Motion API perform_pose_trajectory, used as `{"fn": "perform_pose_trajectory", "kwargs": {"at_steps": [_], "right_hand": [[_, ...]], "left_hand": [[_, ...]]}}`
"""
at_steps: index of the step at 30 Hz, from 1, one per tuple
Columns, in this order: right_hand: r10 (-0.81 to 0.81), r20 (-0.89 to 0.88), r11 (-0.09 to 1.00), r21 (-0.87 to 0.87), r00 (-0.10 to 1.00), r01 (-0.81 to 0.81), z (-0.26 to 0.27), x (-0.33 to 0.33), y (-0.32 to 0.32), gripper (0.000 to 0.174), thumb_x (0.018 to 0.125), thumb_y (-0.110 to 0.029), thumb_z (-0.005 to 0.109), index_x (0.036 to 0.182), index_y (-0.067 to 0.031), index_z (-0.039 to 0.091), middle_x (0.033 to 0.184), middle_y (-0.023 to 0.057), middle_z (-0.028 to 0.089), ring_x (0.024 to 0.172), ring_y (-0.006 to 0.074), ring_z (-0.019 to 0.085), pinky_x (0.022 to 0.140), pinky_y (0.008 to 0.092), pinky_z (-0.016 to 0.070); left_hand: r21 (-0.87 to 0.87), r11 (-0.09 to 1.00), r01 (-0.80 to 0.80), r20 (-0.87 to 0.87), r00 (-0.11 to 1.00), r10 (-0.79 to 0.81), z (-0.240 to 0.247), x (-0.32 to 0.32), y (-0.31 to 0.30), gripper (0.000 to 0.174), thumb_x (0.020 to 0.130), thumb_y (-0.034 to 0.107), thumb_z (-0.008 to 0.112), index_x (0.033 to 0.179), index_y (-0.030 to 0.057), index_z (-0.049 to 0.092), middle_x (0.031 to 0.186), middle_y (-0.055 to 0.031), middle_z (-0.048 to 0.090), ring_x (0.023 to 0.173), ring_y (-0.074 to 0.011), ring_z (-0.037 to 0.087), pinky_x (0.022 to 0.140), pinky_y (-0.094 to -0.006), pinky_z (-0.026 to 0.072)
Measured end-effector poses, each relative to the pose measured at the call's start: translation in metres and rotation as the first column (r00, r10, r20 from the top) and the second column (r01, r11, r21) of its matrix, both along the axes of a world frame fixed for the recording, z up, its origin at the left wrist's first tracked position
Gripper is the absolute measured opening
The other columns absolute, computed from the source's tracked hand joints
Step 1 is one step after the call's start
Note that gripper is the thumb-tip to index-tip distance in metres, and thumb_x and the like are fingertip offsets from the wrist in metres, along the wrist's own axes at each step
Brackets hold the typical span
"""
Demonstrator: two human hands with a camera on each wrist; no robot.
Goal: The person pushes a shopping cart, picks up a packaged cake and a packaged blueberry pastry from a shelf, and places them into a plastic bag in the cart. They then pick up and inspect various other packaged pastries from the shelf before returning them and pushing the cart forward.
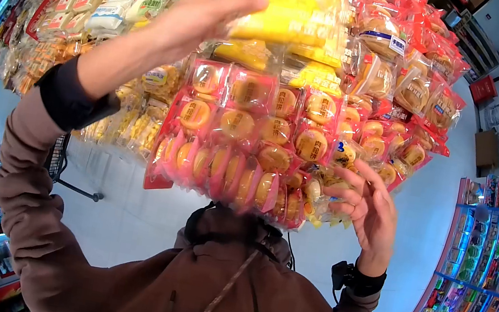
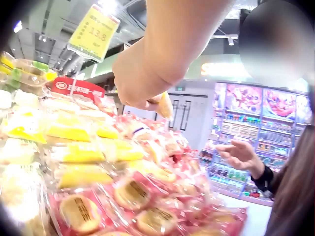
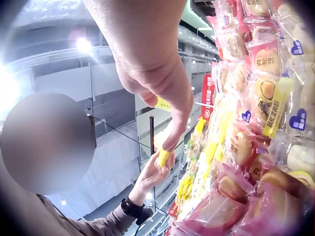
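- Grips a yellow pack (image 1: 286, 8) in the left hand (image 1: 201, 12), fingers curled round it, up high against the top of the rack.
- Holds the right hand (image 1: 368, 211) open, fingers loose, just beside the pink cake packs (image 1: 235, 124).
- Under the held pack: more yellow packs (image 1: 315, 72).
- Far off to the right: a blue shelf (image 1: 481, 258) of small goods.

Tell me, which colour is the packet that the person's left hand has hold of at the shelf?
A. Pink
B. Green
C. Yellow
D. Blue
C: the left hand grips a yellow packet high on the display, while the right hand is open and holds nothing, beside the pink-wrapped cakes.
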State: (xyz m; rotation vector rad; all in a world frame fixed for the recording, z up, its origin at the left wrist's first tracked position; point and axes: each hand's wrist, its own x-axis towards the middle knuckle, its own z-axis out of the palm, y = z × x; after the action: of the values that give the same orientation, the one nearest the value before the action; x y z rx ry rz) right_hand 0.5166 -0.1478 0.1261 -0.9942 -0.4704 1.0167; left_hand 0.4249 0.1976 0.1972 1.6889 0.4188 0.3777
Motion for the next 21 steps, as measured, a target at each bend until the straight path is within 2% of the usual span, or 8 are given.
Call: {"fn": "perform_pose_trajectory", "kwargs": {"at_steps": [2, 4, 7, 11, 13, 17, 18, 21], "right_hand": [[-0.005, 0.018, 1.0, 0.008, 1.0, 0.005, -0.004, 0.004, -0.005, 0.056, 0.09, -0.032, 0.044, 0.13, 0.0053, 0.031, 0.123, 0.0296, 0.043, 0.1, 0.0408, 0.056, 0.076, 0.0414, 0.0526], [-0.017, 0.037, 1.0, 0.015, 0.999, 0.016, -0.009, 0.008, -0.01, 0.054, 0.09, -0.031, 0.045, 0.128, 0.0059, 0.033, 0.122, 0.0297, 0.044, 0.099, 0.0401, 0.056, 0.076, 0.041, 0.0525], [-0.022, 0.055, 0.999, 0.027, 0.998, 0.021, -0.018, 0.014, -0.021, 0.052, 0.09, -0.03, 0.044, 0.126, 0.0062, 0.036, 0.122, 0.0295, 0.044, 0.098, 0.0395, 0.057, 0.077, 0.0406, 0.0514], [-0.054, 0.05, 0.998, 0.029, 0.997, 0.053, -0.023, 0.019, -0.031, 0.05, 0.09, -0.029, 0.045, 0.124, 0.0063, 0.037, 0.121, 0.0289, 0.045, 0.096, 0.0388, 0.058, 0.076, 0.0399, 0.0515], [-0.083, 0.041, 0.996, 0.031, 0.996, 0.082, -0.025, 0.021, -0.035, 0.05, 0.089, -0.029, 0.046, 0.124, 0.0065, 0.037, 0.12, 0.0288, 0.046, 0.094, 0.0383, 0.059, 0.074, 0.0393, 0.0526], [-0.087, 0.026, 0.996, 0.037, 0.996, 0.086, -0.031, 0.026, -0.039, 0.051, 0.089, -0.03, 0.046, 0.123, 0.0067, 0.037, 0.119, 0.0285, 0.046, 0.094, 0.0377, 0.059, 0.074, 0.0386, 0.0526], [-0.086, 0.024, 0.996, 0.031, 0.996, 0.085, -0.032, 0.027, -0.039, 0.051, 0.089, -0.03, 0.046, 0.123, 0.0068, 0.037, 0.119, 0.0284, 0.047, 0.094, 0.0375, 0.059, 0.074, 0.0384, 0.0526], [-0.065, 0.021, 0.998, 0.025, 0.998, 0.064, -0.034, 0.029, -0.037, 0.052, 0.089, -0.031, 0.046, 0.124, 0.0067, 0.037, 0.119, 0.0278, 0.047, 0.093, 0.0366, 0.059, 0.074, 0.0375, 0.0523]], "left_hand": [[0.093, 0.991, -0.101, 0.031, 0.995, 0.099, 0.006, 0.031, -0.003, 0.06, 0.074, 0.036, 0.07, 0.117, 0.0003, 0.05, 0.096, -0.0057, 0.057, 0.066, -0.0076, 0.047, 0.057, -0.0222, 0.0396], [0.155, 0.988, 0.026, -0.16, 0.987, 0.0, 0.005, 0.06, 0.008, 0.073, 0.076, 0.043, 0.066, 0.13, 0.0022, 0.037, 0.135, -0.0121, 0.036, 0.126, -0.0205, 0.03, 0.105, -0.0426, 0.0205], [0.174, 0.982, -0.069, -0.162, 0.982, 0.098, -0.02, 0.11, 0.024, 0.069, 0.076, 0.039, 0.066, 0.127, 0.0014, 0.04, 0.133, -0.0131, 0.038, 0.122, -0.0219, 0.036, 0.102, -0.0383, 0.028], [0.141, 0.99, -0.007, -0.162, 0.986, 0.03, -0.029, 0.137, 0.029, 0.058, 0.08, 0.038, 0.061, 0.125, 0.0043, 0.044, 0.125, -0.0131, 0.044, 0.116, -0.0207, 0.042, 0.098, -0.0344, 0.0327], [0.129, 0.99, 0.058, -0.125, 0.991, -0.042, -0.025, 0.134, 0.025, 0.053, 0.082, 0.037, 0.058, 0.123, 0.0057, 0.046, 0.122, -0.013, 0.048, 0.113, -0.0201, 0.045, 0.096, -0.0325, 0.0351], [0.157, 0.935, 0.317, 0.073, 0.941, -0.332, -0.01, 0.095, 0.012, 0.044, 0.086, 0.036, 0.053, 0.12, 0.0085, 0.05, 0.114, -0.0129, 0.054, 0.106, -0.0189, 0.052, 0.092, -0.0286, 0.0398], [0.183, 0.936, 0.301, 0.082, 0.944, -0.319, -0.012, 0.099, 0.013, 0.045, 0.085, 0.036, 0.054, 0.119, 0.0049, 0.051, 0.108, -0.012, 0.058, 0.102, -0.0183, 0.055, 0.089, -0.0297, 0.0424], [0.109, 0.994, 0.025, -0.286, 0.958, 0.007, -0.039, 0.17, 0.037, 0.068, 0.076, 0.035, 0.068, 0.126, -0.0014, 0.041, 0.133, -0.0145, 0.037, 0.118, -0.0225, 0.041, 0.099, -0.0349, 0.0342]]}}
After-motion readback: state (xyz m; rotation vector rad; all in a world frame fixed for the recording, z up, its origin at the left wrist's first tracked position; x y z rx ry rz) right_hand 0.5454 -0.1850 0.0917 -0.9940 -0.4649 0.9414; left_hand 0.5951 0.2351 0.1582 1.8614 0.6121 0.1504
